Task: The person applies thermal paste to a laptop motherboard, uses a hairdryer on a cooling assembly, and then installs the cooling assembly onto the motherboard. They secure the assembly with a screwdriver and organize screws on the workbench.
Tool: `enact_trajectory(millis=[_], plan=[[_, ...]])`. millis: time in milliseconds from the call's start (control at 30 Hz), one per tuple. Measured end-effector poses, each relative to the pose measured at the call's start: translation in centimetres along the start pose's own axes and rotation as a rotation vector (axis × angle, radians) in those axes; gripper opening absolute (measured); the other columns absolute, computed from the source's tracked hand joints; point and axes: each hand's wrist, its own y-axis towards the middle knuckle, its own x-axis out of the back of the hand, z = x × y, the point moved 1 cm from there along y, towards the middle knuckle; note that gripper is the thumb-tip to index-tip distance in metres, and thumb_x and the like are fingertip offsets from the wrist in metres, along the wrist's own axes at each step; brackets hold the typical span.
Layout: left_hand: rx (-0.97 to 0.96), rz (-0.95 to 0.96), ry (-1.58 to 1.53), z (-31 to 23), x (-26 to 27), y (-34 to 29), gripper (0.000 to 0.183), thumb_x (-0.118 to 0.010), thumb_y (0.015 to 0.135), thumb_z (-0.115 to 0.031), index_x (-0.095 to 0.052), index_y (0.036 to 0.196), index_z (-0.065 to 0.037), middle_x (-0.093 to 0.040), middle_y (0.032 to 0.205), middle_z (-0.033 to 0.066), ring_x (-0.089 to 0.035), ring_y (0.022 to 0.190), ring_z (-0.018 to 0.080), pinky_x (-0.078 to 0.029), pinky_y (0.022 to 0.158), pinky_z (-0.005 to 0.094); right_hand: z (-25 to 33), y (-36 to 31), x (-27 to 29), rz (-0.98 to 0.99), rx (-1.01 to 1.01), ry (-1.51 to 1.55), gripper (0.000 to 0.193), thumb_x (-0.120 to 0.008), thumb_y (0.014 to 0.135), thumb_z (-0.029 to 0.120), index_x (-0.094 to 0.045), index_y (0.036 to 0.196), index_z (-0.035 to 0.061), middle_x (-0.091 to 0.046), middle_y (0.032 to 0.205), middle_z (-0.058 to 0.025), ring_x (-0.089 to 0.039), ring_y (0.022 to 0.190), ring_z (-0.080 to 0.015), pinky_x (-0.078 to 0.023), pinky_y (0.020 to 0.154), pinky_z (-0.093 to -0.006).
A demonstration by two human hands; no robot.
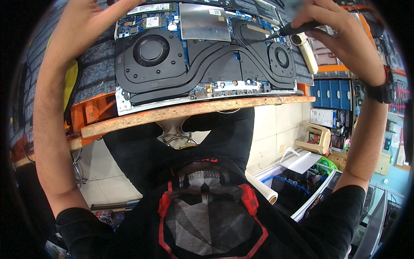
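An opened laptop point(211, 64) lies in front of me, its cooling assembly facing up. A round fan point(151, 49) sits on its left and a smaller fan point(281, 57) on its right, joined by dark heat pipes point(202, 58). My right hand point(330, 21) is closed around a dark screwdriver point(293, 29). The screwdriver's thin tip points left and down over the cooling plate beside the right fan; whether it touches is unclear. My left hand point(86, 21) is over the laptop's far left corner, thumb stretched to the right. Its other fingers are cut off by the upper edge.
The laptop rests on a grey striped mat point(97, 64) near the worn wooden table edge point(194, 113). A cream-coloured cylindrical thing point(307, 56) lies just right of it. Blue drawers point(331, 94), a beige plastic stool point(317, 137) and a bin of parts point(293, 190) stand lower right.
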Motion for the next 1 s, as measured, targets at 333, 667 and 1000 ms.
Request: enact_trajectory(millis=[333,667,1000], plan=[[0.045,0.035,-0.047,0.3,0.1,0.2,0.011,-0.074,0.089,-0.017,-0.077,0.094,-0.007,-0.074,0.084,0.0047,-0.065,0.073,0.0123,-0.052,0.064,0.0276,0.2,1.2,1.8,0.513,-0.229,-0.252,0.044,-0.059,0.103,0.041,-0.077,0.094,0.0012,-0.07,0.072,-0.0165,-0.064,0.059,-0.0283,-0.052,0.059,-0.0396],[0.003,0.004,-0.041,0.2,0.1,0.1,0.011,-0.075,0.088,-0.016,-0.077,0.093,-0.006,-0.073,0.083,0.0053,-0.065,0.073,0.0131,-0.052,0.066,0.0284,-4.9,1.0,2.2,0.716,-0.214,0.011,0.037,-0.063,0.102,0.037,-0.072,0.104,0.0013,-0.072,0.082,-0.0151,-0.069,0.072,-0.0262,-0.054,0.067,-0.0368],[0.007,0.007,-0.061,0.4,0.3,0.1,0.011,-0.075,0.088,-0.015,-0.076,0.094,-0.005,-0.073,0.083,0.0058,-0.065,0.073,0.0126,-0.052,0.066,0.0283,-1.0,1.5,2.8,0.632,-0.225,-0.042,0.036,-0.06,0.104,0.034,-0.072,0.099,0.0006,-0.07,0.078,-0.0143,-0.068,0.07,-0.0255,-0.053,0.066,-0.0375]])
